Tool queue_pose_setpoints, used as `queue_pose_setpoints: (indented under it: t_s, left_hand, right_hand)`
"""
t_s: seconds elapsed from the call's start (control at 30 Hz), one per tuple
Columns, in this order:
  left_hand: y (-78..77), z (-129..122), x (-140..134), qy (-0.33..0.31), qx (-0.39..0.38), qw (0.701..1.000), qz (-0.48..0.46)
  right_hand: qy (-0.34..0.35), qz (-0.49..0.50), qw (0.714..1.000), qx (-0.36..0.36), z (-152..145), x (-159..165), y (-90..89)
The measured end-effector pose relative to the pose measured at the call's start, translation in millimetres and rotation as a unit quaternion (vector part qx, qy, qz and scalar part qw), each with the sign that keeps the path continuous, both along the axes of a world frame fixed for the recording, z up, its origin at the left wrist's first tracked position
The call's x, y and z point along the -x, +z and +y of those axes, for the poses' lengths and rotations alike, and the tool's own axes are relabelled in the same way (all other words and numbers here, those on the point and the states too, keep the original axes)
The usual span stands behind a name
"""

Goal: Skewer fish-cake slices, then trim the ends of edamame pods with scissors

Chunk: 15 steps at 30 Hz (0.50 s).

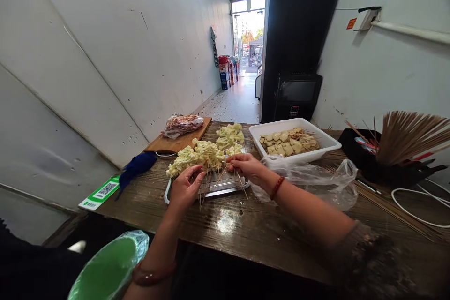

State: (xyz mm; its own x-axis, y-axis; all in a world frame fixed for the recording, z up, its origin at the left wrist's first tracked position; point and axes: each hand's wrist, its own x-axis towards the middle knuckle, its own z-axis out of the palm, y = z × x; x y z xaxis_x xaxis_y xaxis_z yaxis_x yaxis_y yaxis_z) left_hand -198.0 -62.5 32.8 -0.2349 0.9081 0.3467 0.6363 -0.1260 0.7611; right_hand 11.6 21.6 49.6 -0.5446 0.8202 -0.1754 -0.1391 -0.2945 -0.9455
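Cauliflower florets [200, 153] on thin wooden skewers are heaped on a metal tray [225, 191] in front of me. The skewers' bare ends stick out toward the tray's near edge. My left hand [185, 185] is at the heap's near left side, fingers curved and thumb apart from the index finger. Nothing shows between them, though some skewer ends lie close by. At the right side of the heap my right hand [248, 166] is closed in a pinch on a skewer. Its fingers partly hide what they grip.
A white tub [328, 147] of skewered slices stands behind a clear plastic bag [316, 183]. Bundled skewers [404, 136] rise from a black container at right. A cutting board [154, 144] bears a bagged bundle. Below the table edge sits a lined green bin [105, 267].
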Motion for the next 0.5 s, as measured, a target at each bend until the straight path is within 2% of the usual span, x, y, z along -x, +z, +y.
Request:
queue_pose_setpoints:
  t_s: [0.13,0.17,0.23,0.33,0.4,0.5]
  left_hand:
    - [5.4,-4,-2,0.000,-0.007,1.000,-0.002]
    - [6.5,-6,-1,0.002,-0.008,1.000,0.000]
    - [8.7,-8,-1,0.008,-0.012,1.000,0.007]
    - [15.1,-2,-1,0.021,-0.047,0.997,0.055]
    - [22.7,7,-4,0.013,-0.082,0.991,0.107]
    - [35.0,25,-12,-0.064,-0.082,0.980,0.168]
  right_hand:
    - [0.019,-0.048,0.996,-0.076,19,-38,21.3]
    - [0.043,-0.109,0.982,-0.147,26,-48,28.9]
    - [0.089,-0.222,0.933,-0.269,39,-68,45.4]
    - [0.117,-0.369,0.830,-0.401,56,-90,68.9]
    - [0.124,-0.443,0.767,-0.447,67,-96,80.4]
    - [0.132,-0.499,0.700,-0.494,81,-97,90.1]
